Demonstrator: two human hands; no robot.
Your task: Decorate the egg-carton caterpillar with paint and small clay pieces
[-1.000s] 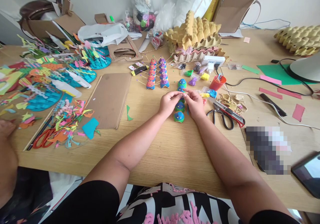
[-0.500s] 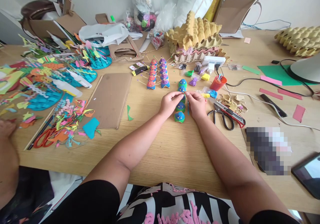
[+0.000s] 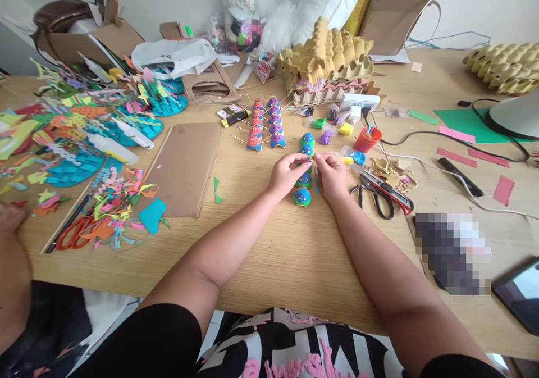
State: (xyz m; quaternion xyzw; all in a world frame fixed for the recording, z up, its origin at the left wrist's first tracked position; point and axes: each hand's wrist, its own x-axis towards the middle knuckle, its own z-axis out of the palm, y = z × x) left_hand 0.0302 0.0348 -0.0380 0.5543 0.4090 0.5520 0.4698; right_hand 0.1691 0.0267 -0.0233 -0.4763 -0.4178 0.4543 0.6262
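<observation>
My left hand (image 3: 289, 172) and my right hand (image 3: 332, 174) meet over a column of blue-and-green painted egg-carton cups. Both are closed in a pinch, fingertips close together. Whatever they pinch is too small to make out. Cups show beyond the fingers (image 3: 307, 143) and on the near side (image 3: 302, 196); my fingers partly cover those between. Small yellow dots mark the cups. Farther off stand two finished-looking columns of painted cups, one red and blue (image 3: 254, 128), one purple and blue (image 3: 275, 128), with pins sticking out of some.
Right of my hands lie black-handled scissors (image 3: 383, 205), a red utility knife (image 3: 398, 197), an orange cup (image 3: 368, 139) and colored clay packets (image 3: 346, 129). Egg trays (image 3: 328, 58) are stacked behind. To the left are cardboard (image 3: 181, 170), paper scraps (image 3: 122, 204) and another person's arm (image 3: 12, 277).
My fingertips have shifted slightly, with a little more gap between the two hands. The cups and the other things stay where they were.
</observation>
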